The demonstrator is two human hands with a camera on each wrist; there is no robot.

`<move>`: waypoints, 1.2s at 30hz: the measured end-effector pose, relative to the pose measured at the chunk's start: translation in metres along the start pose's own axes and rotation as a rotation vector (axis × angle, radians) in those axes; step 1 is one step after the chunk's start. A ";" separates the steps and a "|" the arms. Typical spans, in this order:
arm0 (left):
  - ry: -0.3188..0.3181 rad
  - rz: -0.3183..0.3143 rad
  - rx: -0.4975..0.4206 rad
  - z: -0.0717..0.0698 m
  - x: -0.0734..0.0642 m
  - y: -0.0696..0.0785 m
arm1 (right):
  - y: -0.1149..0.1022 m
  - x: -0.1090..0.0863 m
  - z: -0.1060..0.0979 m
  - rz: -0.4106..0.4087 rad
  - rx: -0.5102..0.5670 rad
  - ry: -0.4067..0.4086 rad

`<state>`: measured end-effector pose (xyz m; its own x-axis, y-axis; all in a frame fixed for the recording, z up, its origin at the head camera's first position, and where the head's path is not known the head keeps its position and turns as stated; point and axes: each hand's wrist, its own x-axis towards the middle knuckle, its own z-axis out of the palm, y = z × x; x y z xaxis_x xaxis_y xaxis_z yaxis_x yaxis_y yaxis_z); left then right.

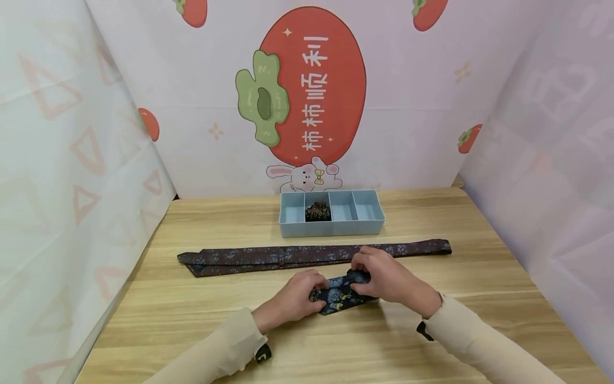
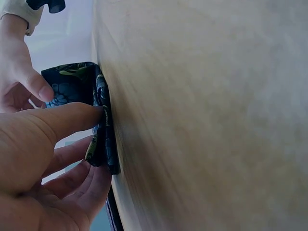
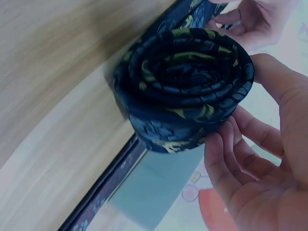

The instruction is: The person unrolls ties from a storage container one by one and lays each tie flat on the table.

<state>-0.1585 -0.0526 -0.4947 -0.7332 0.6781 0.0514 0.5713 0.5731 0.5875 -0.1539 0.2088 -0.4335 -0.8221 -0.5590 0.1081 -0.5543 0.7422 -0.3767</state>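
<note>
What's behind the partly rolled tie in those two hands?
Behind the partly rolled tie, a floral tie lies stretched across the table, with a light blue divided tray beyond. The right hand covers a bit of the floral tie, so that part is hidden.

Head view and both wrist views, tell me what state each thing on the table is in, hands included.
Dark blue patterned tie: partly rolled, coil at the right hand.
Purple floral tie: unrolled, laid out lengthwise.
Blue tray: open-topped, upright.
Dark patterned bundle: compact, in the tray's second compartment from the left.
Left hand: pinching the flat part.
Right hand: gripping the coil.
</note>
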 end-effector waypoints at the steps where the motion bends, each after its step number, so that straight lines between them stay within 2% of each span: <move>1: -0.001 0.000 0.001 0.000 0.000 -0.001 | 0.001 -0.001 -0.001 0.008 -0.001 0.003; 12: -0.022 -0.030 0.017 -0.008 -0.007 -0.014 | 0.017 -0.022 -0.014 0.085 0.037 0.044; 22: -0.036 -0.054 0.000 -0.024 -0.020 -0.029 | 0.033 -0.034 -0.015 0.167 0.123 0.007; 28: -0.046 -0.057 -0.005 -0.030 -0.024 -0.030 | 0.034 -0.030 -0.019 0.142 0.116 -0.006; 36: -0.049 -0.063 -0.006 -0.032 -0.025 -0.029 | 0.009 -0.014 -0.027 0.059 0.111 -0.045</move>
<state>-0.1687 -0.1012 -0.4873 -0.7486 0.6625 -0.0247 0.5226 0.6126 0.5929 -0.1510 0.2339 -0.4136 -0.8445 -0.5339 0.0422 -0.4855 0.7299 -0.4812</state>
